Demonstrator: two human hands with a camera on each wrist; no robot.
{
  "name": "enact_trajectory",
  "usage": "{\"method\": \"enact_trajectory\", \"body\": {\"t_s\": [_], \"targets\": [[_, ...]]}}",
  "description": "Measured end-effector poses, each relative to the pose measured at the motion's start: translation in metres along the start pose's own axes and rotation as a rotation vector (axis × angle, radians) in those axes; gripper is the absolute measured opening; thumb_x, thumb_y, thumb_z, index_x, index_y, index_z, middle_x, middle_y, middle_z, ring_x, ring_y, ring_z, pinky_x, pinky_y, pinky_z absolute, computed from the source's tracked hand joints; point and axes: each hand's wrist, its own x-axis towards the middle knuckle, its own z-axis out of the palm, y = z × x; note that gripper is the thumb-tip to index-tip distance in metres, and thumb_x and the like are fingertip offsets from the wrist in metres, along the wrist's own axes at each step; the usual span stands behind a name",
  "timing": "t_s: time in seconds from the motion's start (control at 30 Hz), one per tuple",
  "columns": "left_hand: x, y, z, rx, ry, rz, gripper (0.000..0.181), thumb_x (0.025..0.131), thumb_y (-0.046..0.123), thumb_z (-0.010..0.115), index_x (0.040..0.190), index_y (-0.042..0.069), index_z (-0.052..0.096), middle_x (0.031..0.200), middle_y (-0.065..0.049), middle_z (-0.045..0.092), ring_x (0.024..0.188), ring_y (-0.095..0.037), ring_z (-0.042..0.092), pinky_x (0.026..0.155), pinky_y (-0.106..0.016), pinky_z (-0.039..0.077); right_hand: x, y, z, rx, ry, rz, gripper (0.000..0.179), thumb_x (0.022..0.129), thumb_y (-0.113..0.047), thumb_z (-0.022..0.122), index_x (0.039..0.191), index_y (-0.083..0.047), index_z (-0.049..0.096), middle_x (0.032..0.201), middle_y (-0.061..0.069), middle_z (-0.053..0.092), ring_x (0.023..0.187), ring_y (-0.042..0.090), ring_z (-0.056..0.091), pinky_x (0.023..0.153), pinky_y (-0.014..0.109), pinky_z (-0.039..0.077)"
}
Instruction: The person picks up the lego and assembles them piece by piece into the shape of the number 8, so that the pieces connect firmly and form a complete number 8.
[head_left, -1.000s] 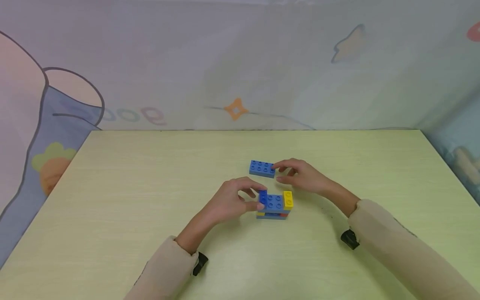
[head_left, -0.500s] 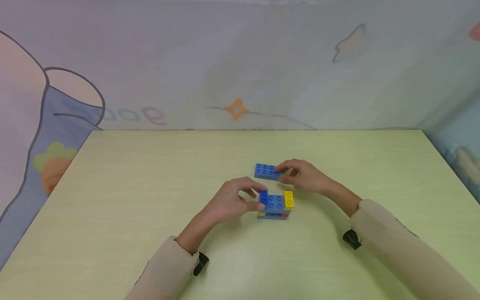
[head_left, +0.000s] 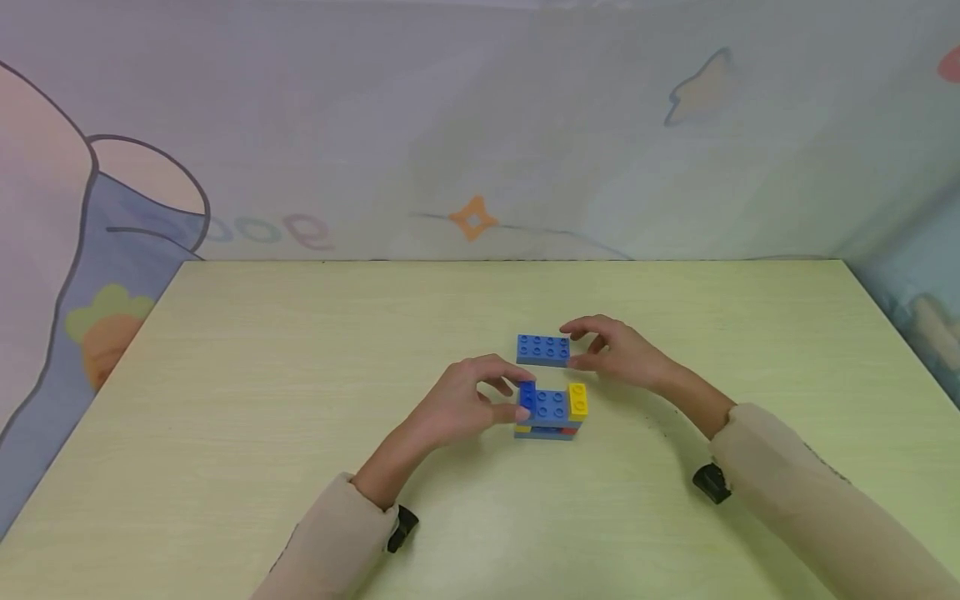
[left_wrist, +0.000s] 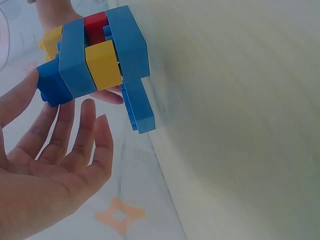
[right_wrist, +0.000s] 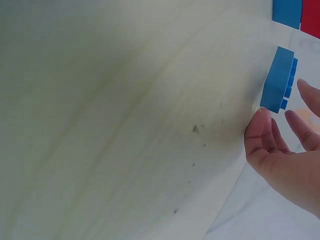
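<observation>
My left hand (head_left: 468,400) pinches a dark blue brick (head_left: 527,400) between thumb and forefinger, at the left end of a small stack. Across the stack's upper layer lies a light blue eight-stud brick (head_left: 551,407), with a yellow brick (head_left: 577,402) on its right end. Below it, a yellow brick (left_wrist: 103,65) and a red brick (left_wrist: 96,27) sit on another blue brick (left_wrist: 128,42). Behind the stack is a loose blue eight-stud brick (head_left: 543,351). My right hand (head_left: 618,352) is at its right end, fingers apart, one fingertip right at the brick's end.
The pale wooden tabletop (head_left: 300,350) bears all the bricks. Behind it stands a printed cloth backdrop (head_left: 360,125). Small dark specks (right_wrist: 195,129) mark the table near my right hand.
The loose blue brick has slid right and nearer to the stack, and now lies squarer to it. My right hand has shifted slightly right, its fingers lifting off the studs. The left hand stays put.
</observation>
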Motion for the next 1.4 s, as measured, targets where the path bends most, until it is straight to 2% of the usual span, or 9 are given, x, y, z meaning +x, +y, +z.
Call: {"method": "enact_trajectory", "body": {"t_s": [0.33,0.63,1.17,1.4], "targets": [[0.000,-0.001,0.001,-0.013,0.003,-0.003,0.032,0.079,0.012,0.072,0.109,0.011,0.066,0.104,0.001,0.060,0.095,-0.020,0.056,0.071,-0.026,0.048,0.007,-0.001,0.006,-0.087,0.022,0.028,0.044,0.083,-0.015,0.068,0.122,0.000,0.054,0.114,0.016,0.054,0.083,0.024,0.052,0.076,0.033,0.046],[-0.001,0.001,0.001,-0.042,0.000,0.011,0.031,0.079,0.010,0.071,0.110,0.009,0.065,0.105,-0.001,0.060,0.097,-0.024,0.056,0.071,-0.026,0.048,0.003,-0.004,0.008,-0.111,0.055,0.006,0.035,0.083,-0.013,0.067,0.114,0.001,0.058,0.108,0.017,0.056,0.077,0.023,0.051,0.069,0.031,0.044],[-0.001,0.001,0.001,-0.043,0.003,-0.002,0.032,0.079,0.009,0.071,0.110,0.010,0.065,0.107,-0.001,0.059,0.098,-0.025,0.055,0.070,-0.026,0.048,-0.002,-0.003,0.007,-0.126,0.049,0.048,0.030,0.081,-0.009,0.068,0.108,0.001,0.061,0.103,0.015,0.060,0.076,0.022,0.051,0.066,0.028,0.044],[-0.001,0.000,0.001,-0.045,0.003,0.007,0.032,0.079,0.009,0.071,0.110,0.009,0.065,0.106,-0.001,0.059,0.098,-0.025,0.055,0.071,-0.027,0.048,-0.008,-0.007,-0.001,-0.101,0.066,0.054,0.029,0.081,-0.008,0.068,0.108,0.001,0.061,0.100,0.013,0.061,0.076,0.021,0.052,0.062,0.028,0.045]]}}
